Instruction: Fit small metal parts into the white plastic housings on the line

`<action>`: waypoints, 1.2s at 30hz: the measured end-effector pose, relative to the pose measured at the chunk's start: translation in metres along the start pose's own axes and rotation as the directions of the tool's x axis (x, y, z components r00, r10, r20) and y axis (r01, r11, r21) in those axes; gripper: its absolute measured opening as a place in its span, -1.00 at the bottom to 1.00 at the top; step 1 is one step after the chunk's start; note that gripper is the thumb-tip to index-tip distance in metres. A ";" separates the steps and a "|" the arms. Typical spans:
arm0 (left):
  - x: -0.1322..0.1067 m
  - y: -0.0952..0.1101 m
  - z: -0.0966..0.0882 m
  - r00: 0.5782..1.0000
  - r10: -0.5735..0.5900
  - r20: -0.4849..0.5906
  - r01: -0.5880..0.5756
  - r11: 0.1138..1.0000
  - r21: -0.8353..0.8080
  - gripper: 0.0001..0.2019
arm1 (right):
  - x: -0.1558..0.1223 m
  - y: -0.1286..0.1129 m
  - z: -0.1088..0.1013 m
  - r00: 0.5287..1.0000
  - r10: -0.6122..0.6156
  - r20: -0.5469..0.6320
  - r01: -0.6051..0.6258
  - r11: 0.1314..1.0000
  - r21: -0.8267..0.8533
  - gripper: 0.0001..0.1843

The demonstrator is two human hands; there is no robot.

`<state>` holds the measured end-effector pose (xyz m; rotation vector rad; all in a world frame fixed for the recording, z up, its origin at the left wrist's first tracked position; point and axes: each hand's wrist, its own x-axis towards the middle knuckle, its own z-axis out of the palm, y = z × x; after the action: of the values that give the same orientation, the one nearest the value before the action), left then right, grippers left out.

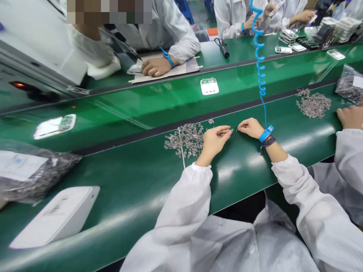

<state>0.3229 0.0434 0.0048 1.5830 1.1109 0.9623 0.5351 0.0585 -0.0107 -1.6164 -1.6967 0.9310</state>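
Observation:
My left hand hovers just right of a loose pile of small metal parts on the green work surface. Its thumb and fingers are pinched on a tiny metal part, too small to name exactly. Facing it, my right hand is closed in a pinch at its fingertips; whatever it holds is too small to make out. A blue wrist strap with a coiled cord circles my right wrist. A thin pale stick lies across the pile.
A white box and a bag of metal parts lie at left. Several white housings with circuit boards, one of them a white housing, rest along the green belt. Co-workers sit opposite; another person's hand is at right, near a second parts pile.

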 end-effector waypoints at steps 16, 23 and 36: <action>-0.002 0.000 -0.002 0.994 -0.078 -0.072 0.058 0.970 -0.238 -0.55 | -0.014 -0.028 0.026 0.994 -0.104 0.021 0.078 0.850 0.521 -0.55; -0.004 0.000 -0.001 0.991 0.015 -0.137 -0.031 0.992 -0.121 -0.75 | -0.015 -0.033 0.034 0.999 0.028 0.041 -0.048 0.765 0.642 -0.56; -0.005 0.003 -0.004 0.989 0.008 -0.150 -0.016 0.999 -0.051 -0.77 | -0.021 -0.039 0.033 0.997 0.033 0.072 -0.071 0.783 0.618 -0.54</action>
<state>0.3186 0.0392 0.0081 1.4964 1.1709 1.1248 0.4870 0.0349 0.0036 -1.1900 -1.1840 1.3987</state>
